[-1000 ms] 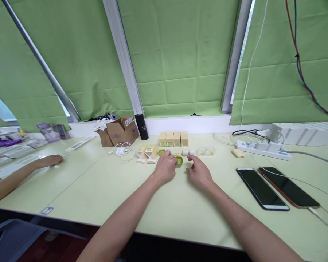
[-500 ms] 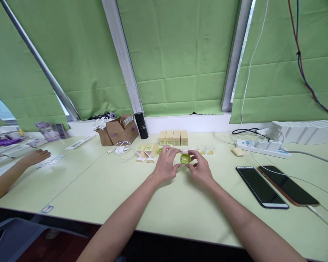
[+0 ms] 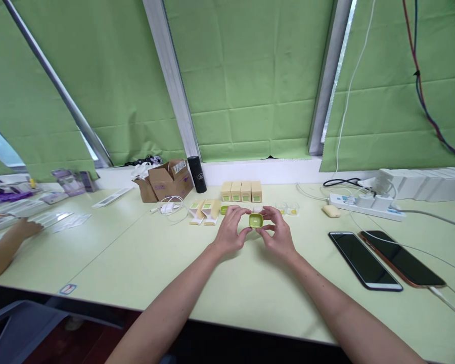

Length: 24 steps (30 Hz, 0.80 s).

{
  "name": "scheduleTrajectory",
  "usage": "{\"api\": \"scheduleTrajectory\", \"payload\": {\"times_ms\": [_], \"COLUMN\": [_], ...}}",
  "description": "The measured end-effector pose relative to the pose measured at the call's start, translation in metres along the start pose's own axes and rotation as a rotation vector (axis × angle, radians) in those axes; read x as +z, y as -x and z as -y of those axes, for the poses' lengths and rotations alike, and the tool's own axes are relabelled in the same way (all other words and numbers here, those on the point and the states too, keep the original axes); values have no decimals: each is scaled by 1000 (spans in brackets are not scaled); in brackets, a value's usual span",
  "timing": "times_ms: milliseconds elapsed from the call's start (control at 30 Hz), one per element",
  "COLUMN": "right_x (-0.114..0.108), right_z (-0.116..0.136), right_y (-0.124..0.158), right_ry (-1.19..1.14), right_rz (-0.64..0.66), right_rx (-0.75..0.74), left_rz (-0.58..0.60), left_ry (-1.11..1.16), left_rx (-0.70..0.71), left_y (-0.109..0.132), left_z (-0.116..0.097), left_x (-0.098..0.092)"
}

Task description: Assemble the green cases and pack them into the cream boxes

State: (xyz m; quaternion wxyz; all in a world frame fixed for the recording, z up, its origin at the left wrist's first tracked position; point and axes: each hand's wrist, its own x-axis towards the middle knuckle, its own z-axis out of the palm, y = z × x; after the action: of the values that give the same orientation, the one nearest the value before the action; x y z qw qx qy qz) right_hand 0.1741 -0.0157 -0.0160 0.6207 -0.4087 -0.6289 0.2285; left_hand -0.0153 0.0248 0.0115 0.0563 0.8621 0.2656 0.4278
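Note:
A small green case (image 3: 256, 220) is held just above the pale green table (image 3: 227, 283), pinched between both hands. My left hand (image 3: 231, 231) grips its left side with thumb and fingers. My right hand (image 3: 277, 233) grips its right side the same way. Behind the hands stand several small yellow boxes (image 3: 241, 191) in a row. Two opened yellow packages (image 3: 205, 211) lie to their left, and small clear pieces (image 3: 286, 208) lie to the right. Another green piece (image 3: 224, 208) shows behind my left hand.
Two dark phones (image 3: 364, 260) (image 3: 404, 265) lie at the right, one on a cable. A white power strip (image 3: 366, 206) with chargers sits at the back right. A cardboard box (image 3: 167, 181) and black flask (image 3: 196, 174) stand at the back left. Another person's hand (image 3: 23, 228) rests at far left.
My two hands came together and lifted the green case off the table, holding it between them. The other person's hand at the far left drew back along the table.

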Motion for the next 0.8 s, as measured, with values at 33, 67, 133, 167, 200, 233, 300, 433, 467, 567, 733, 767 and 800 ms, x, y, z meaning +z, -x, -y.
{"api": "scheduleTrajectory", "payload": {"times_ms": [33, 67, 133, 167, 200, 233, 300, 433, 467, 567, 733, 767, 800], "right_x": [0, 0, 1, 1, 1, 1, 1, 0, 0, -1, -2, -2, -2], "right_z": [0, 0, 0, 0, 0, 0, 0, 0, 0, 2, 2, 2, 1], "right_y": [0, 0, 0, 1, 1, 1, 0, 0, 0, 1, 1, 1, 0], "right_ry": [-3, -5, -1, 3, 8, 13, 21, 19, 19, 27, 69, 75, 81], "right_rz": [-1, -1, -1, 0, 1, 4, 8, 17, 20, 24, 19, 16, 13], "right_rx": [0, -1, -4, -4, -3, -2, 1, 2, 2, -1, 9, 10, 11], "left_rz": [-5, -10, -19, -20, -21, -22, -20, -37, -42, -50, -57, -59, -61], "left_ry": [3, 6, 11, 14, 17, 19, 16, -2, -3, -1, 3, 2, 0], "left_rx": [-2, -2, 2, 3, 3, 1, -3, 8, 11, 17, 21, 24, 26], "left_y": [0, 1, 1, 1, 2, 2, 2, 3, 3, 3, 2, 2, 2], "left_z": [0, 0, 0, 0, 0, 1, 1, 3, 4, 4, 2, 1, 1], "left_x": [0, 1, 2, 2, 3, 3, 4, 4, 5, 5, 5, 4, 4]}}
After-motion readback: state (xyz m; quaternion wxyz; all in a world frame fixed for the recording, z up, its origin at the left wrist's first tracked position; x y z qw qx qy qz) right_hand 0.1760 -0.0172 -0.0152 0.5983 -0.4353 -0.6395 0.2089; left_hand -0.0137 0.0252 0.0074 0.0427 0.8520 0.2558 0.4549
